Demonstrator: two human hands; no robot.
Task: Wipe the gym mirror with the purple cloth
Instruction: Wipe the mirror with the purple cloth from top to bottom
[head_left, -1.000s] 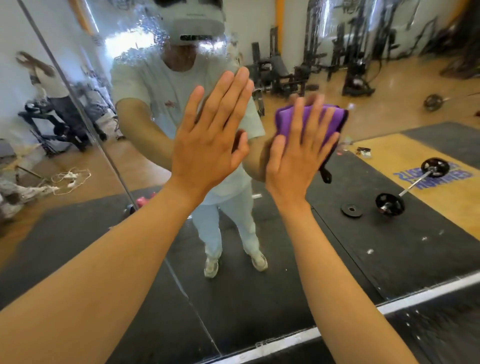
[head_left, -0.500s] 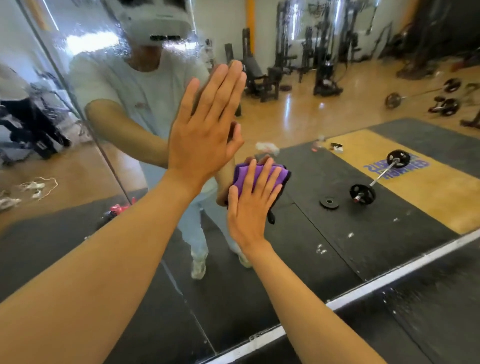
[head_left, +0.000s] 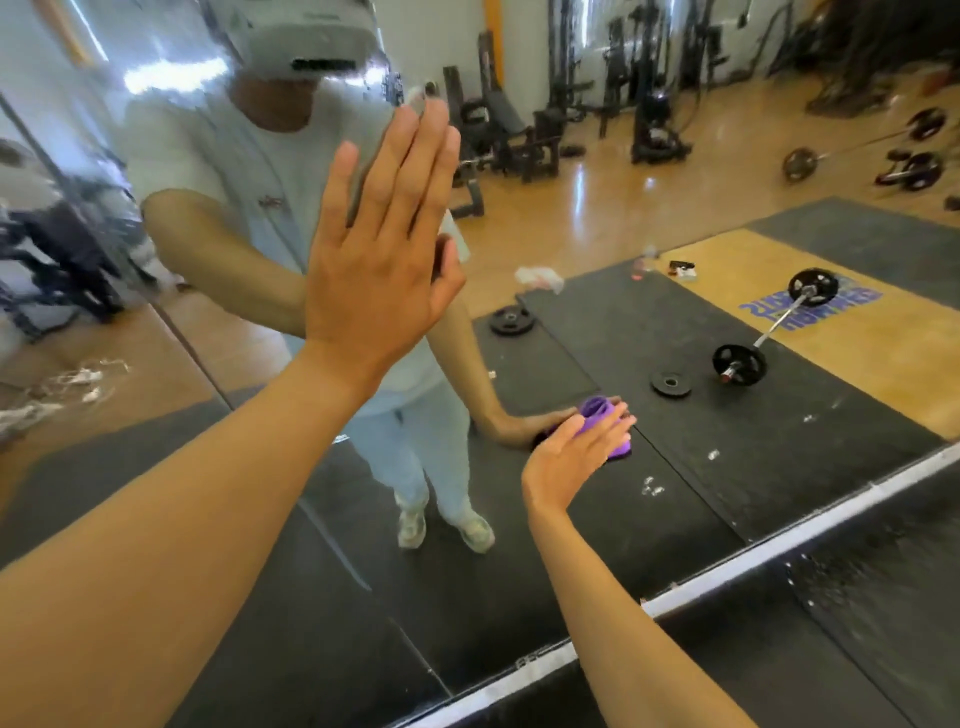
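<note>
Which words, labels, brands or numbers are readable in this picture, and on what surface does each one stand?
None reads with certainty.
Blue lettering on the yellow floor panel: seen mirrored in the gym mirror, too blurred to read.
Small red mark on the reflected white T-shirt: too small to read.

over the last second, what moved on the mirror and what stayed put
The right hand swept the cloth down the mirror, from about the height of the left hand to well below it, near the bottom frame. The cloth has bunched up under the fingers. The left hand stayed flat on the glass, fingers straight. The view also shifted a little.
</note>
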